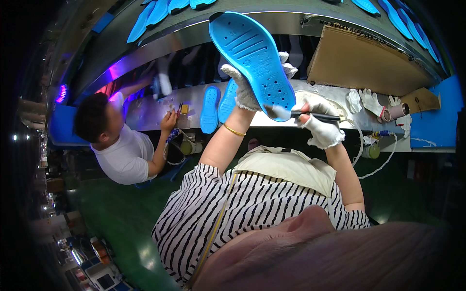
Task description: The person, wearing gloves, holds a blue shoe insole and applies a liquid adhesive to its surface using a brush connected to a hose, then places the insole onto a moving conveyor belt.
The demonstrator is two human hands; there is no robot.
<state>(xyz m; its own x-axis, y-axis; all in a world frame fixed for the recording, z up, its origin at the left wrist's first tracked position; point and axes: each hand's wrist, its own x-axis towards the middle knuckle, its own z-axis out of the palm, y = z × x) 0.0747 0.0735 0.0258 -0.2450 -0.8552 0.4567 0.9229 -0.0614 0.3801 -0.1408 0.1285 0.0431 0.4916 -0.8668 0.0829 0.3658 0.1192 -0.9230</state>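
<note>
My left hand, in a white work glove, grips a bright blue shoe sole from behind and holds it up with its tread side in view. A dark patch marks the sole's upper end. In my gloved right hand, bare fingertips pinch a brush with a black handle. Its bristles lie at the sole's lower end; whether they touch it I cannot tell. Behind the right hand is a pale oval object, partly hidden. On the metal bench, left of my left forearm, lie two more blue soles.
A belt carrying several blue soles runs along the far side. At right stand a cardboard box, loose white gloves and brown rolls. A white cord hangs there. To the left, a co-worker handles something small.
</note>
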